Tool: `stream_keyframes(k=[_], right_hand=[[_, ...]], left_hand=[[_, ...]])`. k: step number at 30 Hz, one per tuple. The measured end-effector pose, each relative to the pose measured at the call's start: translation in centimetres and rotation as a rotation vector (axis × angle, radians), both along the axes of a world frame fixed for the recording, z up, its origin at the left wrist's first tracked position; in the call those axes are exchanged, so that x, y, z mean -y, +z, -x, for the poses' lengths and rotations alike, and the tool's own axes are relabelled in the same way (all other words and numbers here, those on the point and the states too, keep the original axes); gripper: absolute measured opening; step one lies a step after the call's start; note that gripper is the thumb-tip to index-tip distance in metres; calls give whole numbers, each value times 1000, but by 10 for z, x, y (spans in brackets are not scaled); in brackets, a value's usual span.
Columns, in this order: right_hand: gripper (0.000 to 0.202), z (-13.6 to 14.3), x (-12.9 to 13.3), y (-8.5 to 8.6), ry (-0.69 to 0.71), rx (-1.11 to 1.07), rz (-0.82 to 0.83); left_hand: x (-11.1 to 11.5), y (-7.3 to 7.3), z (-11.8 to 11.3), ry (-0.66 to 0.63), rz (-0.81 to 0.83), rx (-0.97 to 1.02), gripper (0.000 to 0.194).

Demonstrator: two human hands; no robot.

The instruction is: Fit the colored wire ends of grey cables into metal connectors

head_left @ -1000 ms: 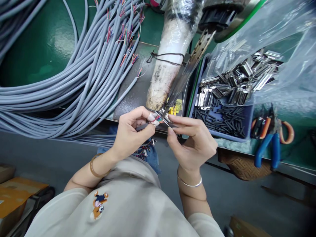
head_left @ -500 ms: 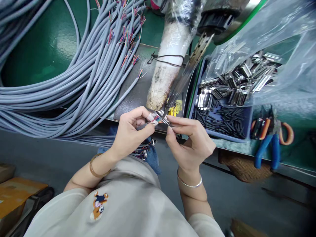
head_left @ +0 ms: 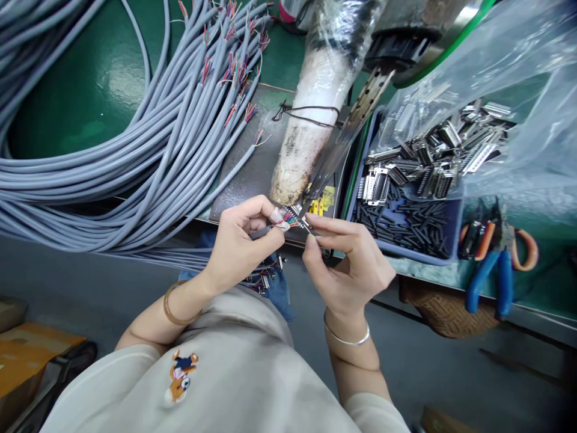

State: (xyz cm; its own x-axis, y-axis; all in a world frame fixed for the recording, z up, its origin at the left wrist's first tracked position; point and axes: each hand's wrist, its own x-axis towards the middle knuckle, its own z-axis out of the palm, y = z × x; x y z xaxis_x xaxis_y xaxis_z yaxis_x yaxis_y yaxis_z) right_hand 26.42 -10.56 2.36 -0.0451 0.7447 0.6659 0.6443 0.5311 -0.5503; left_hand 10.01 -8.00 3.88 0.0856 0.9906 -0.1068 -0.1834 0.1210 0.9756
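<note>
The fingers of my left hand (head_left: 243,243) are closed on the end of a grey cable (head_left: 259,232), pinching its fanned coloured wires (head_left: 291,221). White coverings wrap the tips of the thumb and forefinger. At the wire ends is a small metal multi-pin connector (head_left: 297,215). My right hand (head_left: 351,255) pinches the connector's near right end between thumb and fingers; its grip is partly hidden. Just above the connector, the dark tip of a soldering iron (head_left: 311,198) slants down close to the pins. Whether it touches them, I cannot tell.
Many grey cables (head_left: 135,174) with stripped ends cover the left bench. A stained white, plastic-wrapped tube (head_left: 306,126) stands ahead. Right are a blue bin (head_left: 410,252), metal connectors (head_left: 433,150), black sleeves (head_left: 406,219) and blue-handled pliers (head_left: 489,276). Finished-looking connectors (head_left: 265,279) hang over my lap.
The bench has shifted slightly right and down in view. Both hands keep their grips, with the connector and wires moving only slightly.
</note>
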Motion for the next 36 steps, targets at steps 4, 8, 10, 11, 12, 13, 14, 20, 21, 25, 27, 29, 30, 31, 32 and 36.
stream_keyframes(k=[4, 8, 10, 11, 12, 13, 14, 20, 21, 25, 27, 29, 30, 31, 32, 36], right_hand=[[20, -1, -1, -2, -16, 34, -6], [21, -1, -3, 1, -3, 43, -7], [23, 0, -4, 3, -6, 48, -8], [24, 0, -3, 4, -10, 55, -11], [24, 1, -3, 5, -15, 65, -15], [24, 1, -3, 5, -18, 74, -21], [24, 1, -2, 5, -19, 83, -30], [22, 2, 2, -1, -3, 149, -83], [22, 2, 2, -2, -12, 143, -82], [22, 3, 3, -2, -37, 79, -60], [22, 4, 3, -3, -28, 72, -47], [23, 4, 3, -3, -22, 76, -42], [23, 4, 3, -4, -22, 79, -40], [23, 4, 3, -4, -23, 80, -39], [22, 4, 2, -4, -23, 79, -37], [20, 4, -1, -4, -17, 59, -22]], left_hand=[[0, -1, 0, 5, 5, -32, 15], [0, 4, 0, 28, -45, -76, 15], [0, 6, -1, 43, -60, -88, 15], [0, 7, -1, 52, -63, -95, 15], [0, 7, -1, 61, -64, -101, 15], [0, 8, -1, 66, -62, -105, 16], [0, 8, -1, 63, -56, -107, 15], [1, 2, 2, -6, -10, -97, 13], [2, 2, 2, -6, -11, -97, 12], [5, 1, 0, 17, -32, -112, 12], [7, 2, -1, 43, -54, -130, 11], [8, 2, -2, 69, -78, -161, 11], [8, 2, -3, 78, -91, -179, 11], [9, 2, -3, 83, -104, -195, 11], [9, 1, -3, 85, -116, -209, 11], [6, 0, -2, 90, -143, -238, 9]])
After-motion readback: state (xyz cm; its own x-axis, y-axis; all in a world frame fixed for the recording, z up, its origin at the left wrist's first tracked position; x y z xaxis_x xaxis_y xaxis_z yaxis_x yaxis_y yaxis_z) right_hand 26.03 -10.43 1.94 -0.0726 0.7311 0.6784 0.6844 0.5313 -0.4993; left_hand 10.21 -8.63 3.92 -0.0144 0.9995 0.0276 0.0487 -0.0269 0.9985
